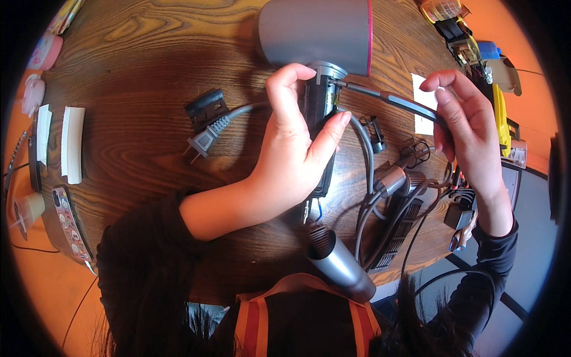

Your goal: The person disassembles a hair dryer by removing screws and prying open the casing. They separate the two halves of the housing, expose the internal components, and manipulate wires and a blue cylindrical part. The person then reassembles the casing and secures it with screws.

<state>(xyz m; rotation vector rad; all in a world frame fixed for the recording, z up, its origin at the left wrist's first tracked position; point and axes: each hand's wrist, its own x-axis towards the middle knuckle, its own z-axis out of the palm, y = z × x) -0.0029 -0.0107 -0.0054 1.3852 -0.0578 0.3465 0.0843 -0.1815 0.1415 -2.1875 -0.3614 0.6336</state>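
A grey hair dryer (315, 35) with a pink rim lies at the far side of the table, its handle bared to the black inner core (317, 113). My left hand (288, 134) is closed round that core, thumb on its right side and index finger near the collar. In my right hand (467, 122) is a slim grey-black screwdriver (407, 104), held roughly level. Its tip meets the core's right side just below the collar; the exact contact is too small to tell. Below the core, blue and pale wires (319, 209) show above a silver handle sleeve (342, 268) lying near my body.
A two-pin plug (205, 140) and a black plastic piece (205, 108) lie left of my left hand. Cables and dark hair-tool parts (395, 181) crowd the right. White paper (423, 122) is under the right hand's side. A patterned phone (71, 220) rests at the left edge.
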